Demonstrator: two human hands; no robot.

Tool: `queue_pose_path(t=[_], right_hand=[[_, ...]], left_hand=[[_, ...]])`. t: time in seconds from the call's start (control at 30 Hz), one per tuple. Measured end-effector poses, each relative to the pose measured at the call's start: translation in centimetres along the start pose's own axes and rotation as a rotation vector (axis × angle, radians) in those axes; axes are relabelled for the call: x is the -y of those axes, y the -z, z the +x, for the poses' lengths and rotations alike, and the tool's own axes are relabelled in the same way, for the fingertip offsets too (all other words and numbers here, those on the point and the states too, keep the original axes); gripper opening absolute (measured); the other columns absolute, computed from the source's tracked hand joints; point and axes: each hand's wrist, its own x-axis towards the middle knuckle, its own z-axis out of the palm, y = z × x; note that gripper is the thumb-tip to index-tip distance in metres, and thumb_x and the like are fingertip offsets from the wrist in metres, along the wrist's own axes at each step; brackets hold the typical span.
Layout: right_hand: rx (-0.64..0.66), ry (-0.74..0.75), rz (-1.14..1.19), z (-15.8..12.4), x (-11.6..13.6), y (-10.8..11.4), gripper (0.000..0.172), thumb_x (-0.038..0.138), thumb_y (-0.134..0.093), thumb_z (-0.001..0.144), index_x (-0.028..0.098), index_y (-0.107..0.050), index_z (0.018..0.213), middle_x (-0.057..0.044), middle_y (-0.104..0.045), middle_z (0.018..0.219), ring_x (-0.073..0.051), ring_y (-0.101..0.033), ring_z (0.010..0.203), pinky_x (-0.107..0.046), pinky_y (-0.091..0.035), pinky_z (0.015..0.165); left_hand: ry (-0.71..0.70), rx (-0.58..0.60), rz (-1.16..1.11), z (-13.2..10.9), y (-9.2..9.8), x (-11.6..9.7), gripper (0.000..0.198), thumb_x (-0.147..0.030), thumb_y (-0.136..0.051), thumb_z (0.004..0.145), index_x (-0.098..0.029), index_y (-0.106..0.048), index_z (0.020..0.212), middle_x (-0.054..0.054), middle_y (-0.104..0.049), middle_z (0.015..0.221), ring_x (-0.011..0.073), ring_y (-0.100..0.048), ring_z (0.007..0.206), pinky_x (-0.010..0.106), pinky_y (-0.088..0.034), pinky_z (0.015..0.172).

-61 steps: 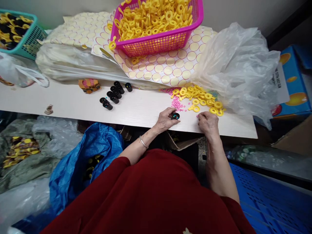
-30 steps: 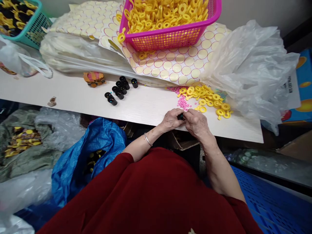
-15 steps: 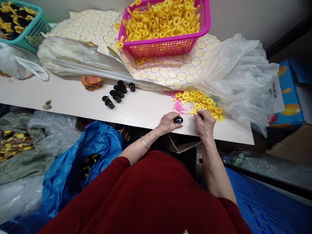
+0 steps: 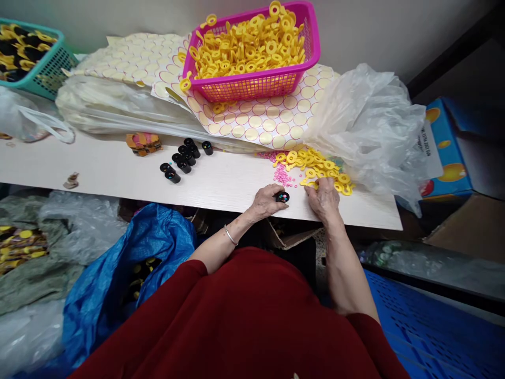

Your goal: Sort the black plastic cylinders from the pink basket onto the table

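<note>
My left hand (image 4: 268,202) is closed around a small black cylinder (image 4: 282,197), which stands upright near the table's front edge. Small coloured dots show in its top, pink and blue-green among them. At the near edge of a pile of yellow rings with tabs (image 4: 311,158), my right hand (image 4: 324,200) has its thumb and fingers bent about one yellow ring (image 4: 311,185); the fingertips are partly hidden. Tiny pink rings (image 4: 282,175) lie scattered between the hands, just behind the black cylinder. Further left, several more black cylinders (image 4: 183,163) stand in a group.
A pink basket (image 4: 252,89) heaped with yellow rings sits on a sheet with round labels (image 4: 248,126) at the back. Clear plastic bags (image 4: 366,121) bulge at the right beside a blue box (image 4: 445,152). An orange and pink block (image 4: 143,143) lies left, beyond it a teal basket (image 4: 51,73).
The view has shifted slightly, so most things appear further left. My right hand's fingers have spread a little over the near edge of the yellow pile. The left hand keeps the black cylinder.
</note>
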Motion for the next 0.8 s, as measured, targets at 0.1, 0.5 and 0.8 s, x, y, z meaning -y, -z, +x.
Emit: queue_pose_path(t=[0.1, 0.5, 0.8], right_hand=[[0.028, -0.086, 0.292, -0.7, 0.3, 0.9, 0.026, 0.042, -0.066, 0.068, 0.020, -0.061, 0.080, -0.003, -0.058, 0.073, -0.020, -0.054, 0.068, -0.038, -0.049, 0.066], [0.679, -0.440, 1.328, -6.6, 5.1, 4.4, 0.029, 0.041, -0.081, 0.067, 0.016, -0.067, 0.067, -0.006, -0.067, 0.062, -0.010, -0.048, 0.043, -0.023, -0.036, 0.035], [0.532, -0.355, 1.223, -9.2, 7.5, 4.2, 0.037, 0.044, -0.084, 0.064, 0.019, -0.067, 0.085, 0.002, -0.065, 0.062, -0.010, -0.055, 0.045, -0.022, -0.044, 0.040]], left_hand=[[-0.005, 0.002, 0.006, 0.0, -0.1, 0.1, 0.036, -0.019, -0.082, 0.056, -0.016, -0.071, 0.091, 0.002, -0.069, 0.090, 0.0167, -0.063, 0.085, 0.030, -0.050, 0.081], [0.090, -0.193, -0.489, -1.8, 1.6, -3.9, 0.055, -0.063, -0.073, 0.071, -0.018, -0.069, 0.102, 0.004, -0.064, 0.086, 0.0113, -0.055, 0.072, 0.027, -0.046, 0.068], [0.503, -0.005, -0.794, -3.9, 2.9, -8.5, 0.045, -0.049, -0.086, 0.053, -0.013, -0.064, 0.067, -0.004, -0.056, 0.050, 0.0034, -0.042, 0.038, 0.017, -0.027, 0.038]])
